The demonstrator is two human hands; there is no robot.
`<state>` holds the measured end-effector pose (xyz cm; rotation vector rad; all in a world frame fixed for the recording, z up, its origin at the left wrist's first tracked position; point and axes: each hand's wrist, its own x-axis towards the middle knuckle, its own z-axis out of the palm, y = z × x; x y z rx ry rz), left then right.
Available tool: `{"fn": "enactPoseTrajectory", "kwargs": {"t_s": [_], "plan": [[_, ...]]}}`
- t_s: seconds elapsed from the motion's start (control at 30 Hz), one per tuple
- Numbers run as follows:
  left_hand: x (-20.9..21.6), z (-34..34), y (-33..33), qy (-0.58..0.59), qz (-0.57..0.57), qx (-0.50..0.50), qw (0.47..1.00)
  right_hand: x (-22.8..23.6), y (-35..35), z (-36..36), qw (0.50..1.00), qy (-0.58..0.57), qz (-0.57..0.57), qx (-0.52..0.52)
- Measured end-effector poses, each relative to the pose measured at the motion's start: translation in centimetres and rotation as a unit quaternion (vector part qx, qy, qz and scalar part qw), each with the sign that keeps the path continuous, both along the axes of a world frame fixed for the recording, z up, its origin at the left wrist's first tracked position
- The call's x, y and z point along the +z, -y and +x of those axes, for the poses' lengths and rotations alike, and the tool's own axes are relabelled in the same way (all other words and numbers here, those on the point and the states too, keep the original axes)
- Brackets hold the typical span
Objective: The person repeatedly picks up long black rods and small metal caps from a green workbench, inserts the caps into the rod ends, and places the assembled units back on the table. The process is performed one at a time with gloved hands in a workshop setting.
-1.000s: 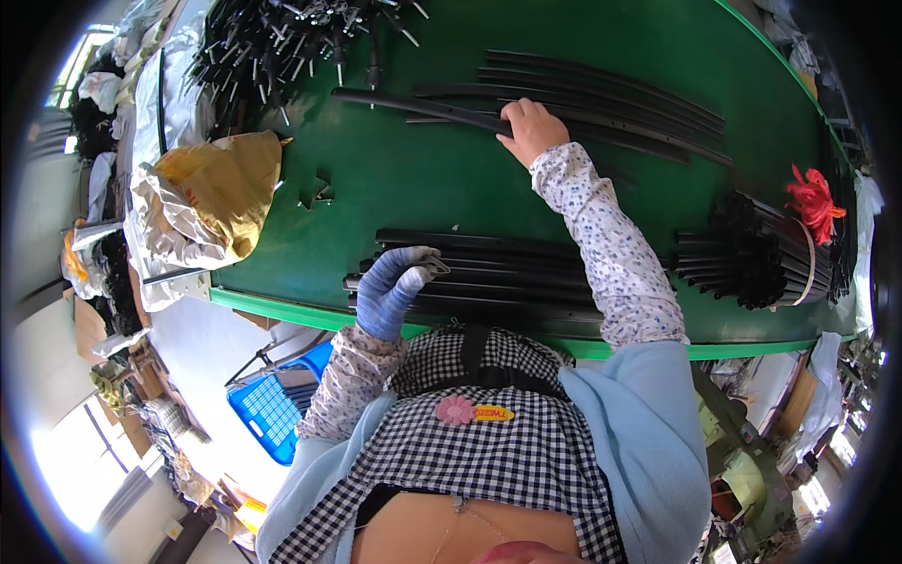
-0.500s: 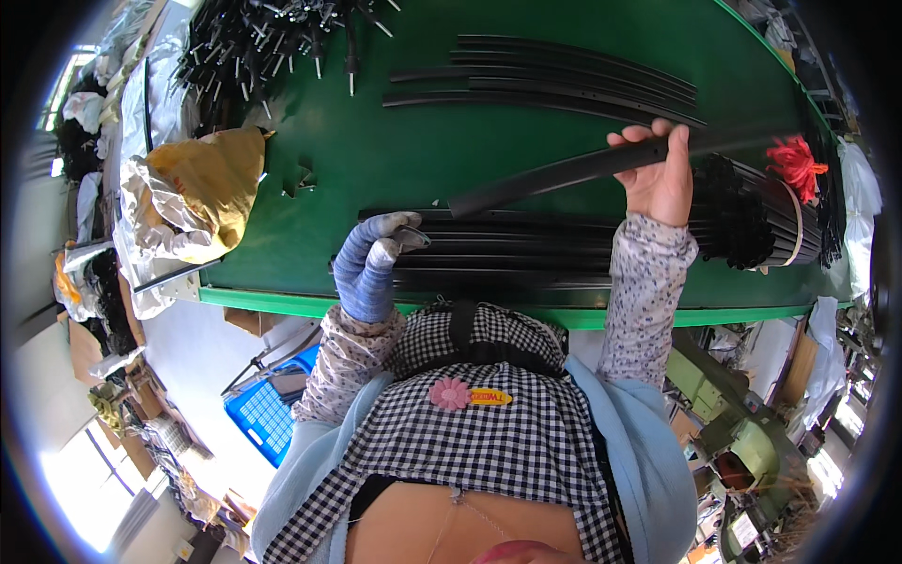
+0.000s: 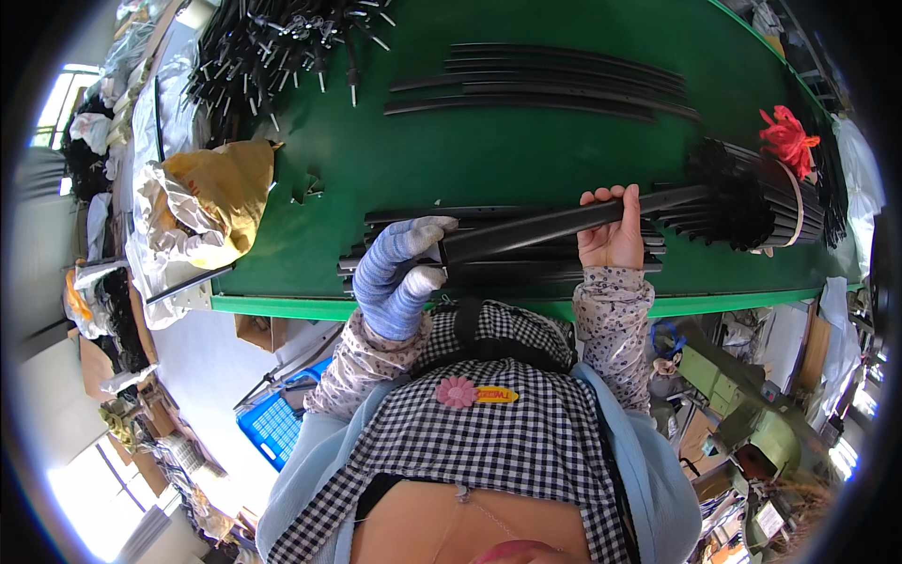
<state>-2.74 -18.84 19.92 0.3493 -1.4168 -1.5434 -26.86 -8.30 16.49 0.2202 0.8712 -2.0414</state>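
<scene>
I hold one long black strip (image 3: 540, 228) in both hands, above the near edge of the green table (image 3: 451, 150). My left hand (image 3: 399, 273), in a blue and white striped glove, pinches the strip's left end. My bare right hand (image 3: 613, 230) is wrapped around it further right. Under the strip lies a flat stack of black strips (image 3: 423, 268) along the table's near edge. The strip's right end reaches a tied bundle of black strips (image 3: 752, 197).
Several curved black strips (image 3: 554, 80) lie at the far side. A heap of black rods (image 3: 263, 47) sits far left, a yellow bag (image 3: 221, 183) beside it. A red tassel (image 3: 787, 139) tops the bundle. A blue crate (image 3: 277, 428) stands below the table.
My right hand has pulled the strip from the far side toward the near edge. My left hand has come up and taken hold of its left end.
</scene>
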Motion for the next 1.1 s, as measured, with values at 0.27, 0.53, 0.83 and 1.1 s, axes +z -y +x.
{"fn": "enactPoseTrajectory", "kwargs": {"t_s": [0.27,0.53,0.83,1.1], "plan": [[0.1,0.1,0.4,-0.096,0.164,-0.344,0.919,0.8,-0.7,1.7,0.995,0.055,-0.042,0.067],[1.3,-0.2,-2.2,-0.113,0.151,-0.231,0.954,1.3,-1.7,3.0,0.996,0.06,-0.054,0.036],[0.0,1.0,-0.9,-0.185,0.368,-0.316,0.855,2.9,-1.2,3.0,0.997,-0.052,-0.054,-0.036],[-1.1,2.6,1.1,-0.124,0.371,-0.262,0.882,4.1,-0.9,3.9,0.989,-0.138,-0.044,-0.018]]}}
